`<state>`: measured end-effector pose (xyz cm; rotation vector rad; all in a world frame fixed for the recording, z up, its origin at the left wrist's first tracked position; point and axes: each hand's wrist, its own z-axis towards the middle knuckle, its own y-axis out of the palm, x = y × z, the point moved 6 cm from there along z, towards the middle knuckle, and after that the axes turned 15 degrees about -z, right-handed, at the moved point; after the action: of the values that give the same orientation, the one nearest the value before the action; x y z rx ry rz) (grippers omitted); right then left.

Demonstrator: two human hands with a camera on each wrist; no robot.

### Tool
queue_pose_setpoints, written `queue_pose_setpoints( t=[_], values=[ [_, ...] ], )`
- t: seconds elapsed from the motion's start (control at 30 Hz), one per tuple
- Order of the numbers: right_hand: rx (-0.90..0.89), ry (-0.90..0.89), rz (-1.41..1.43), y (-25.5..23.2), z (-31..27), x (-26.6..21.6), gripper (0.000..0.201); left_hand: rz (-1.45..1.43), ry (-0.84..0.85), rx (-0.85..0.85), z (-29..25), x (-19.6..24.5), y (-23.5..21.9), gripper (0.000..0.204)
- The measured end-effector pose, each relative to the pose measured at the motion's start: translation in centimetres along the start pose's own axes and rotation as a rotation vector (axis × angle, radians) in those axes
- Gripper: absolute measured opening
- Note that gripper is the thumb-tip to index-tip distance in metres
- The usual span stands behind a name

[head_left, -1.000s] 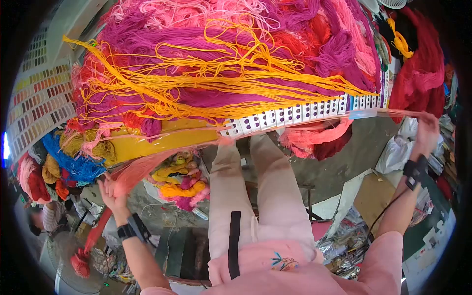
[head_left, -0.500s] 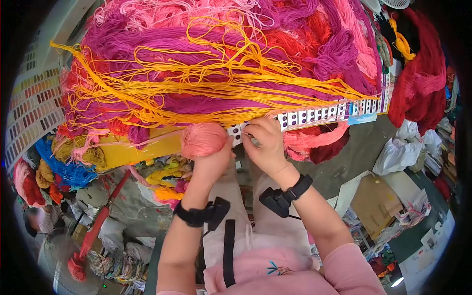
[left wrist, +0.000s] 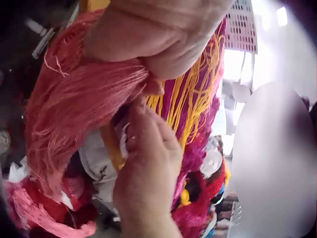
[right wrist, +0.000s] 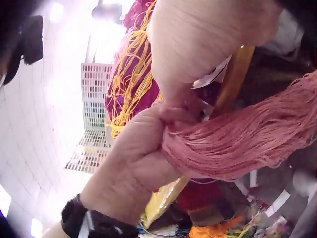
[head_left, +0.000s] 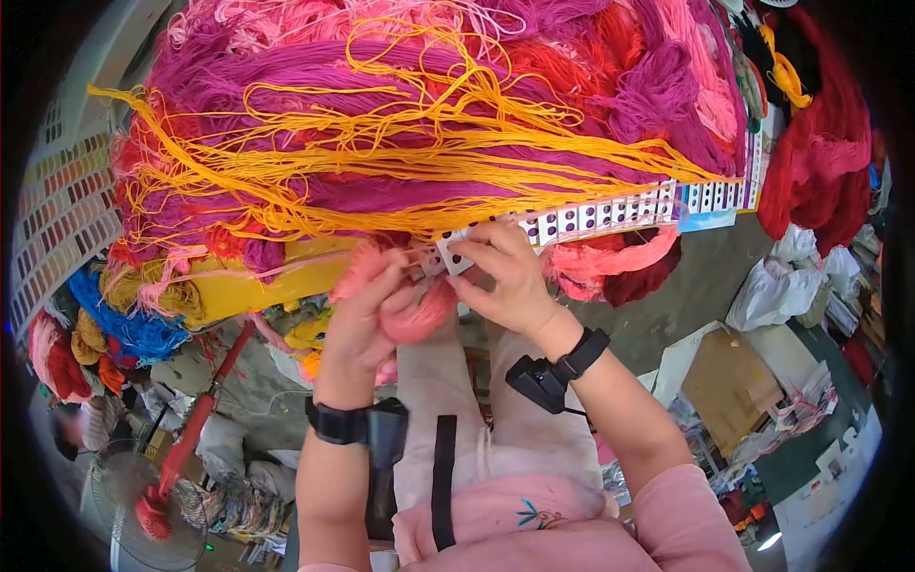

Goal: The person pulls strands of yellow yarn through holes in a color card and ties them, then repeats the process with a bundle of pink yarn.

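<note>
In the head view my left hand grips a bunched skein of salmon-pink yarn, its loops hanging past the fingers. The left wrist view shows the same yarn spreading from below the palm. Beside it, my right hand has its thumb and curled fingers at a white card with two dark dots, at the left end of a row of similar cards. A corner of a white card shows between the hands in the right wrist view. The fingertips of both hands are close together there.
Orange-yellow strands lie over a heap of purple and pink yarn behind the card row. A yellow board edge runs left. Dark red skeins hang at right; a fan with a red pole stands lower left.
Both hands came in from far apart, where yarn was stretched along the cards, to meet at the row's left end. The left hand has since turned, and the yarn sags below its fingers.
</note>
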<state>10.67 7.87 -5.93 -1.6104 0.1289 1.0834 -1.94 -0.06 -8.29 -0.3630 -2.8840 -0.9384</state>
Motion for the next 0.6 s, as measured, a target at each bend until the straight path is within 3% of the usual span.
queue_pose_setpoints(
  t=[0.07, 0.1, 0.13, 0.2, 0.23, 0.27, 0.3, 0.33, 0.37, 0.4, 0.43, 0.47, 0.5, 0.6],
  values=[
    [-0.028, 0.029, 0.101, 0.3, 0.0, 0.5, 0.021, -0.457, -0.293, -0.105, -1.2, -0.6, 0.9, 0.02],
    [-0.053, 0.052, 0.196, 0.5, 0.0, 0.7, 0.019, -0.163, -0.285, -0.221, -0.4, -0.7, 0.9, 0.021],
    [-0.052, 0.054, 0.195, 0.4, 0.0, 0.6, 0.019, -0.162, -0.288, -0.222, 0.2, -1.1, 1.6, 0.021],
    [-0.096, 0.302, 0.507, 0.6, -0.2, 1.9, 0.016, 0.452, -0.305, 0.114, 1.4, -3.0, 0.7, 0.018],
    [-0.084, 0.277, 0.487, 0.9, -0.1, 2.0, 0.022, 0.611, -0.276, 0.039, 1.7, -3.1, 0.6, 0.015],
    [-0.087, 0.282, 0.48, 1.0, -0.1, 2.0, 0.022, 0.692, -0.153, 0.13, 1.1, -1.6, 0.1, 0.014],
    [-0.08, 0.183, 0.247, 0.7, 0.4, 1.0, 0.027, 0.775, -0.03, 0.224, -0.3, 0.9, 0.3, 0.013],
    [-0.068, 0.082, 0.018, 0.5, 0.7, 0.1, 0.032, 0.728, -0.077, 0.079, -2.2, 4.3, 1.8, 0.021],
    [-0.14, 0.081, -0.064, 1.2, 0.6, 0.0, 0.042, 0.466, 0.199, 0.061, -4.7, 7.2, 3.3, 0.03],
    [-0.131, 0.087, -0.056, 1.2, 0.6, -0.1, 0.042, 0.582, 0.293, 0.052, -6.3, 12.5, -0.2, 0.035],
    [-0.139, 0.11, -0.088, 1.3, 0.7, -0.2, 0.041, 0.469, 0.361, 0.027, -8.3, 15.3, 1.0, 0.034],
    [-0.149, 0.132, -0.119, 1.5, 0.7, -0.3, 0.04, 0.224, 0.456, 0.23, -9.9, 19.4, -2.3, 0.033],
    [-0.142, 0.131, -0.107, 1.6, 0.5, -0.5, 0.04, 0.31, 0.602, 0.39, -12.2, 23.4, -6.6, 0.033],
    [-0.089, 0.113, -0.127, 1.2, 0.9, -0.4, 0.04, 0.368, 0.608, 0.324, -14.4, 22.5, -5.7, 0.035]
  ],
)
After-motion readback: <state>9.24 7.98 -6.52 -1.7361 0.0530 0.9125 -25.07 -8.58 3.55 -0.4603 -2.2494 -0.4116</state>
